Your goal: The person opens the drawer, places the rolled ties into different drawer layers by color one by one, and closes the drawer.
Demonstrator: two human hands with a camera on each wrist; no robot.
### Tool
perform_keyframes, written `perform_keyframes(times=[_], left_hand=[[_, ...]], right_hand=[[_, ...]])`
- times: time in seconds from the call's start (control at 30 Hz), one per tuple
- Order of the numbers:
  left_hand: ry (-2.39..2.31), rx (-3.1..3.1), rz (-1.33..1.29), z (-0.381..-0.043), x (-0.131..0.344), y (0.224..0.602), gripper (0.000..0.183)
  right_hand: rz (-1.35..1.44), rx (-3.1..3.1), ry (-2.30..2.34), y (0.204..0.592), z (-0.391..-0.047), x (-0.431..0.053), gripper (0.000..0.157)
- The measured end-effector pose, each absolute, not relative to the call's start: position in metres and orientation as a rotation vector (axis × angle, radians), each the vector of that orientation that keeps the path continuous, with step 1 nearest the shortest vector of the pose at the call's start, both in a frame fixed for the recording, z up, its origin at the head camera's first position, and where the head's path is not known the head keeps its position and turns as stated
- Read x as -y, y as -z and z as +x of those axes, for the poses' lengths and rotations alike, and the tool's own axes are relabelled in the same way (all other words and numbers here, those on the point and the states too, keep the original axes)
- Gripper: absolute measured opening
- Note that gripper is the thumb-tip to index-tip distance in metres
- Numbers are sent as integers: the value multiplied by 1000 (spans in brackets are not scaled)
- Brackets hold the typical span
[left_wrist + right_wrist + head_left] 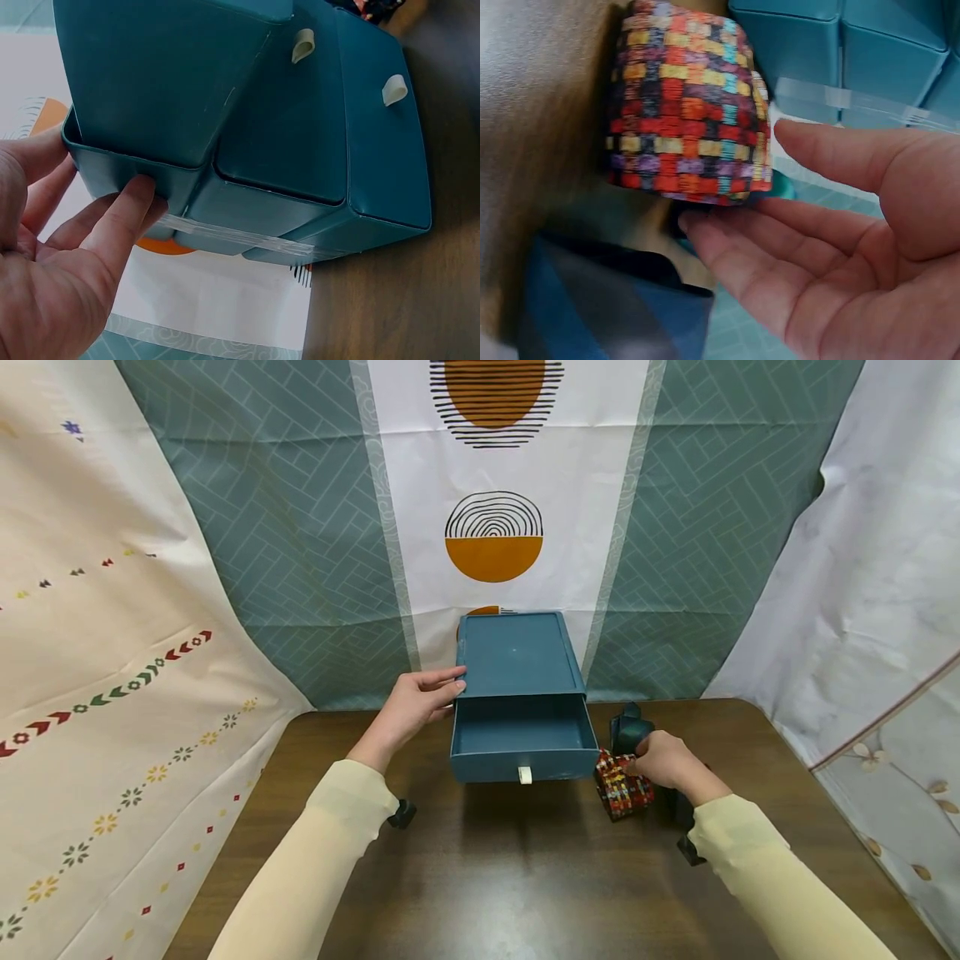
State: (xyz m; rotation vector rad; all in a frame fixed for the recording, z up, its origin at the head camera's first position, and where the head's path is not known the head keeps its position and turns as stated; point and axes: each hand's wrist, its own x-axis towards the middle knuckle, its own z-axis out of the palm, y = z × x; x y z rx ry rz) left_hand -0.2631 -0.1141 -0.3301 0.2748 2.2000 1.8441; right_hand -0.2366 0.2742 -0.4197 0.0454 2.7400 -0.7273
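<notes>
In the head view a teal drawer cabinet [517, 652] stands with its top drawer [487, 767] pulled out, a pale pull tab on its front. My left hand [423, 697] touches the cabinet's upper left edge, and the left wrist view has its fingertips [139, 191] against the side wall. To the right, my right hand [667, 764] reaches over a bundle of checked, multicoloured fabric [622, 785]. In the right wrist view its thumb is spread from the fingers, which sit right at the fabric's lower edge. A blue-and-black striped fabric roll [619, 300] lies nearby.
A dark green bundle [632, 731] lies behind the checked fabric, right of the cabinet. Clear tape [240, 234] runs across the cabinet's back part. The brown wooden table [517, 893] is bordered by hanging patterned cloths [300, 527] behind and at both sides.
</notes>
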Motion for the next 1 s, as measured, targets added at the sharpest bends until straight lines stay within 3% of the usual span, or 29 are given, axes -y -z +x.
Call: perform_keyframes(times=[0.17, 0.4, 0.67, 1.0], left_hand=[[-1839, -2203, 279, -263, 114, 329, 45], [-1856, -2200, 276, -269, 115, 340, 44], [-1871, -2241, 303, -276, 117, 353, 42], [-1870, -2184, 293, -263, 115, 333, 45]], right_hand=[[18, -2738, 707, 424, -236, -278, 44], [145, -2588, 824, 431, -232, -275, 32], [139, -2562, 845, 434, -228, -272, 36], [49, -2565, 891, 441, -232, -271, 52]])
